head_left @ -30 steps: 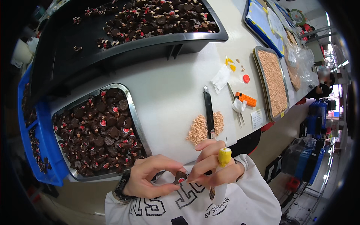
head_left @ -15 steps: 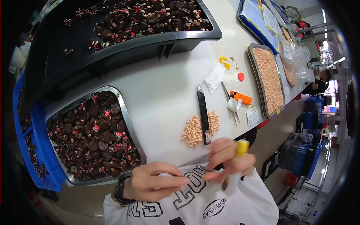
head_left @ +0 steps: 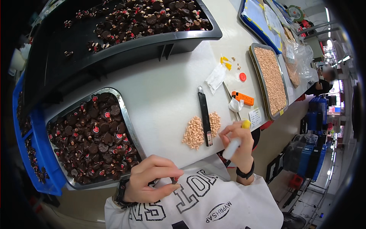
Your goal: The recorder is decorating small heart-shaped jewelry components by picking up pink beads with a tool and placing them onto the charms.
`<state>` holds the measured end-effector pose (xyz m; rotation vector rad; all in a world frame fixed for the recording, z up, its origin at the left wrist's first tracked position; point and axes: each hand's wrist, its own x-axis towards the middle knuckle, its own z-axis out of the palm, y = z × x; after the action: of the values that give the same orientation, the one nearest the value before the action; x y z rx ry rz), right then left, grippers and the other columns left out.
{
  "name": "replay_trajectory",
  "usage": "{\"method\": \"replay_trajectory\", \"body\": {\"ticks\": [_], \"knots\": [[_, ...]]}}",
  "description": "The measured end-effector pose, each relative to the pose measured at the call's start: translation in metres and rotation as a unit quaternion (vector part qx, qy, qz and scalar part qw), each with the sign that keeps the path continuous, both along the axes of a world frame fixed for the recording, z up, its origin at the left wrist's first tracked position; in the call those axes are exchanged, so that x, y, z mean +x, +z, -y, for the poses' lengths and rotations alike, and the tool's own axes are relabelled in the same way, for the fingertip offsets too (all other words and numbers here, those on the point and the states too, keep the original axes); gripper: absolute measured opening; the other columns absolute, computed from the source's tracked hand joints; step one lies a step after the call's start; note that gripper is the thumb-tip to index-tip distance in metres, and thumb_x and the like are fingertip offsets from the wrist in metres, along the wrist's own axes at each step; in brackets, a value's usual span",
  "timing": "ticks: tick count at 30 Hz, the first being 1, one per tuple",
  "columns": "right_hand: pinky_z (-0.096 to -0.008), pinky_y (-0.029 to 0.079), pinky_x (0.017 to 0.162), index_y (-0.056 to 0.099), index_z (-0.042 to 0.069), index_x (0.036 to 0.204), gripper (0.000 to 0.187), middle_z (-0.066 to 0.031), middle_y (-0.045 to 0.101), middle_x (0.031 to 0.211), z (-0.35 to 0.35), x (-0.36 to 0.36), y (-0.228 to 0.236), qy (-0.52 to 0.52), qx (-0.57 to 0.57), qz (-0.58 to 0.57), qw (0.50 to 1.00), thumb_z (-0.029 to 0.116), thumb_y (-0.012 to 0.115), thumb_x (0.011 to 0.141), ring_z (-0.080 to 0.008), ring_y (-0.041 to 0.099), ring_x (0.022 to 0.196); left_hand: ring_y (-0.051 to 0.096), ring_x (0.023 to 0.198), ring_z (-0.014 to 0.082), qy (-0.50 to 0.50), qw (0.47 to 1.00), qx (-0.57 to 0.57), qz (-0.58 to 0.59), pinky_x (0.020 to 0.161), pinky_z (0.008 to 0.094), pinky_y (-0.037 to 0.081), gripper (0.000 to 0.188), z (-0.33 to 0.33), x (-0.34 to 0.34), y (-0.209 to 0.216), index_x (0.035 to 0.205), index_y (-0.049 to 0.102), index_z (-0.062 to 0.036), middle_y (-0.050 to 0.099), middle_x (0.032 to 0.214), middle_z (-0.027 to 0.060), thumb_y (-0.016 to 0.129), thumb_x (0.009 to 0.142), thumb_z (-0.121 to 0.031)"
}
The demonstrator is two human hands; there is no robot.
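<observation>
My left hand [head_left: 154,179] pinches a small dark part with a red face [head_left: 175,179] between thumb and fingertips, over my lap at the table's edge. My right hand [head_left: 241,139] wraps round a pale, tube-shaped bottle [head_left: 231,149], its whitish end slanting down to the left. A yellow piece [head_left: 246,124] shows at the knuckles, in line with the bottle. Just left of this hand are two small piles of beige pellets [head_left: 193,133], with a slim black tool [head_left: 204,118] with a metal tip lying between them. Beside my left hand stands a metal tray [head_left: 127,114] filled with similar dark parts.
A large black bin [head_left: 171,40] of dark parts stands at the back left, a blue crate [head_left: 49,168] at far left. Right lie a tray of beige pellets [head_left: 271,80], an orange box [head_left: 244,98], white tissue [head_left: 216,78], a red cap [head_left: 242,77] and a plastic bag [head_left: 305,65].
My right hand has moved up and right, away from my left hand, with the bottle in it. My left hand has shifted slightly left, and the part in its fingertips now shows.
</observation>
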<state>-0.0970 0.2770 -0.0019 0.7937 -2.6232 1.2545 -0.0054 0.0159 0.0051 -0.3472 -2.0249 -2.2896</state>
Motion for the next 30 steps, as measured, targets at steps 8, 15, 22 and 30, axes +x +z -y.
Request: {"method": "replay_trajectory", "body": {"ticks": [8, 15, 22, 30], "knots": [[-0.0368, 0.045, 0.082, 0.054, 0.013, 0.073, 0.031, 0.0001, 0.064, 0.086, 0.064, 0.0, 0.043, 0.287, -0.061, -0.012, 0.956, -0.003, 0.078, 0.06, -0.0182, 0.054, 0.081, 0.063, 0.079, 0.0204, -0.093, 0.995, -0.031, 0.018, 0.068, 0.0284, 0.051, 0.055, 0.0, -0.01, 0.009, 0.121, 0.053, 0.005, 0.062, 0.095, 0.0155, 0.073, 0.07, 0.002], [-0.0367, 0.045, 0.079, 0.053, 0.014, 0.067, 0.033, -0.0019, 0.066, 0.089, 0.073, 0.005, 0.025, 0.284, -0.101, -0.066, 0.951, 0.002, 0.082, 0.06, -0.019, 0.054, 0.082, 0.063, 0.077, 0.0206, -0.099, 0.995, -0.029, 0.016, 0.067, 0.0278, 0.051, 0.056, 0.003, -0.008, 0.006, 0.121, 0.052, 0.007, 0.062, 0.094, 0.0153, 0.075, 0.07, -0.002], [-0.0355, 0.048, 0.074, 0.046, 0.014, 0.073, 0.039, -0.0059, 0.067, 0.088, 0.076, 0.006, 0.016, 0.258, -0.141, -0.133, 0.946, 0.004, 0.083, 0.063, -0.0193, 0.056, 0.076, 0.062, 0.075, 0.0195, -0.165, 0.985, -0.029, 0.037, 0.067, 0.0275, 0.051, 0.06, 0.006, -0.01, 0.008, 0.123, 0.05, 0.0078, 0.061, 0.092, 0.0142, 0.076, 0.069, -0.002], [-0.0363, 0.049, 0.075, 0.045, 0.016, 0.088, 0.048, -0.0065, 0.064, 0.088, 0.074, 0.008, 0.015, 0.263, -0.141, -0.128, 0.946, 0.0, 0.082, 0.062, -0.0203, 0.057, 0.078, 0.061, 0.074, 0.0175, -0.143, 0.989, -0.012, 0.039, 0.067, 0.027, 0.051, 0.067, 0.005, -0.007, 0.009, 0.13, 0.044, 0.007, 0.061, 0.089, 0.0128, 0.074, 0.069, 0.001]]}}
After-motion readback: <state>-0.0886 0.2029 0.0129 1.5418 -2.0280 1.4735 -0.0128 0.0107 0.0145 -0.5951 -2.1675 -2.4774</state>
